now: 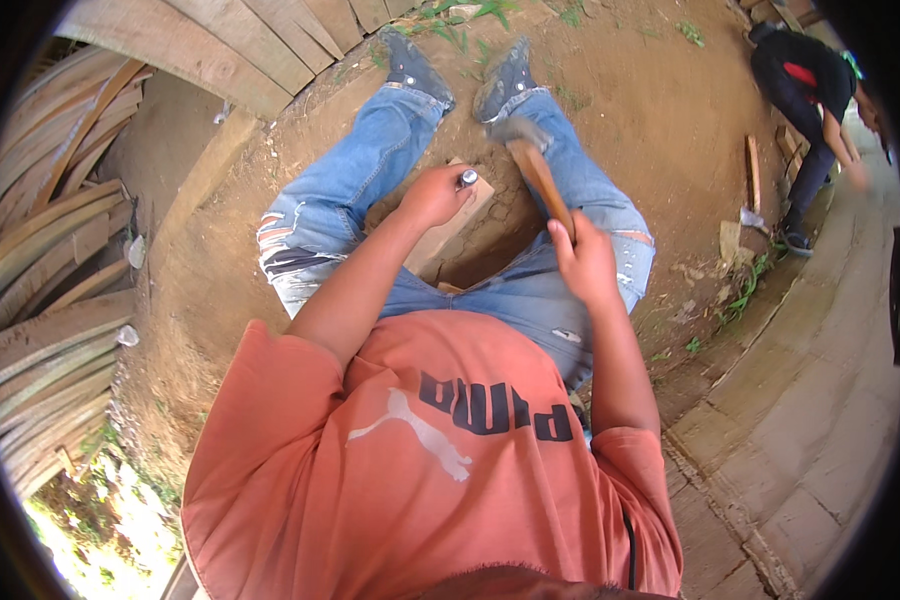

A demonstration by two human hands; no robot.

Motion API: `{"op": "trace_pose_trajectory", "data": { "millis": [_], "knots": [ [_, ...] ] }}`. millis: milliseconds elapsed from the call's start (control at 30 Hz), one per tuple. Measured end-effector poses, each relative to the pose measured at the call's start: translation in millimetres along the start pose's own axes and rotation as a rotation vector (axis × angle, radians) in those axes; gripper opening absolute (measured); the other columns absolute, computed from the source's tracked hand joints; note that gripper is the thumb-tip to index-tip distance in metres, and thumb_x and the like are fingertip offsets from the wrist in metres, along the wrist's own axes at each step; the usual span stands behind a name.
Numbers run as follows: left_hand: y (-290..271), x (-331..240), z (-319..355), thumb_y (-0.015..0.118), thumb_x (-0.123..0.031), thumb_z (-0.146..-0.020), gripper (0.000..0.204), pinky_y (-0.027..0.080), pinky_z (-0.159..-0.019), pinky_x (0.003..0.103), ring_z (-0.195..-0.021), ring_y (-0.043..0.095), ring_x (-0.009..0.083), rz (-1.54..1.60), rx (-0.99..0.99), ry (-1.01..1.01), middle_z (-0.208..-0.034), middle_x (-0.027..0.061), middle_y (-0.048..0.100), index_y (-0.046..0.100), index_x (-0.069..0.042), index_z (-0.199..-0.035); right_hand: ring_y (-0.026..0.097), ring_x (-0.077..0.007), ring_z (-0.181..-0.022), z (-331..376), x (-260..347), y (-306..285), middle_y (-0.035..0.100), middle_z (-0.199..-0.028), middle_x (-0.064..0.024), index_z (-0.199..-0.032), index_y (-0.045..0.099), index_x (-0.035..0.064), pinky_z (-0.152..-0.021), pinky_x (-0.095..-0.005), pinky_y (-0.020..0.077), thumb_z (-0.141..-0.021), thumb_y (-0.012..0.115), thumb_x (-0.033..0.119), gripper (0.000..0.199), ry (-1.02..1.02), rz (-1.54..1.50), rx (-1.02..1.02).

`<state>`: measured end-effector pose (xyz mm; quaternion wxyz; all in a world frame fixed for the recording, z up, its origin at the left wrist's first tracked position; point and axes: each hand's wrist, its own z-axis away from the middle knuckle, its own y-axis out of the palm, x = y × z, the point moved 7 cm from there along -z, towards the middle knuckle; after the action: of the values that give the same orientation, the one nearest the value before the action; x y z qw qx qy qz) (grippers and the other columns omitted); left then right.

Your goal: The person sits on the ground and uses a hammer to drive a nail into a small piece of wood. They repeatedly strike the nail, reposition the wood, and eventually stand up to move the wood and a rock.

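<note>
My right hand (588,262) is wrapped round the wooden handle of a hammer (542,178). Its grey head, smeared by motion, is raised beside my right shin. Between my legs, my left hand (434,196) grips an upright metal rod (467,179). Only the rod's round, shiny top end shows above the fist; its lower end is hidden, so I cannot tell its exact kind. Beneath that fist lies a wooden block (448,232) on the dirt, partly covered by my hand and forearm. The hammer head and the rod's top are apart.
Stacked planks (50,300) line the left side, and more boards (260,45) lie at the far left. A person (805,95) bends over at the far right beside a long wooden surface (820,370). Bare dirt ground (650,80) surrounds my feet.
</note>
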<state>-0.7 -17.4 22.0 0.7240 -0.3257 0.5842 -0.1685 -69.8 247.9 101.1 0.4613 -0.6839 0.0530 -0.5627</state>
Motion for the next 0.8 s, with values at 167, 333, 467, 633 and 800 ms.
{"op": "trace_pose_trajectory", "data": {
  "millis": [167,333,467,633,800],
  "knots": [
    [2.5,8.9,-3.2,0.076,-0.025,-0.096,0.027,0.056,-0.084,0.051,-0.096,0.071,0.0455,-0.033,0.036,0.009,-0.100,0.0222,0.075,0.074,-0.007,-0.116,0.068,-0.0500,-0.079,23.0,6.9,-6.4,0.068,-0.078,-0.0259,-0.099,0.066,0.0044,-0.067,-0.0553,0.0509,-0.105,0.069,0.034,0.030,-0.010,0.159,0.076],
    [5.2,18.7,-8.6,0.077,-0.027,-0.096,0.030,0.056,-0.084,0.051,-0.096,0.071,0.0452,0.000,0.024,-0.006,-0.099,0.0227,0.075,0.075,-0.007,-0.118,0.069,-0.0495,-0.075,29.4,46.6,-25.1,0.069,-0.078,-0.0256,-0.101,0.063,0.0041,-0.065,-0.0584,0.0521,-0.107,0.066,0.034,0.031,-0.214,-0.033,-0.180],
    [1.3,18.2,-12.2,0.078,-0.029,-0.096,0.034,0.056,-0.085,0.051,-0.098,0.071,0.0444,0.002,0.033,0.006,-0.101,0.0216,0.076,0.075,-0.007,-0.121,0.067,-0.0508,-0.068,21.5,7.5,3.1,0.069,-0.076,-0.0270,-0.100,0.063,0.0043,-0.061,-0.0593,0.0516,-0.106,0.067,0.034,0.031,-0.077,0.472,0.058],
    [1.8,21.4,-1.4,0.078,-0.034,-0.096,0.039,0.057,-0.088,0.050,-0.102,0.072,0.0426,-0.030,-0.044,0.006,-0.110,0.0184,0.077,0.073,-0.008,-0.126,0.067,-0.0515,-0.072,32.6,-22.1,-6.7,0.069,-0.078,-0.0273,-0.096,0.065,0.0039,-0.063,-0.0590,0.0504,-0.107,0.067,0.036,0.034,0.035,0.426,0.037],
    [-7.2,26.5,-3.0,0.073,-0.040,-0.101,0.042,0.057,-0.090,0.050,-0.107,0.073,0.0425,0.135,-0.091,-0.121,-0.114,0.0192,0.077,0.070,-0.007,-0.128,0.068,-0.0514,-0.078,28.9,-42.1,-8.9,0.070,-0.081,-0.0277,-0.095,0.066,0.0025,-0.067,-0.0588,0.0511,-0.107,0.066,0.038,0.038,0.111,0.358,-0.006]
  ]
}}
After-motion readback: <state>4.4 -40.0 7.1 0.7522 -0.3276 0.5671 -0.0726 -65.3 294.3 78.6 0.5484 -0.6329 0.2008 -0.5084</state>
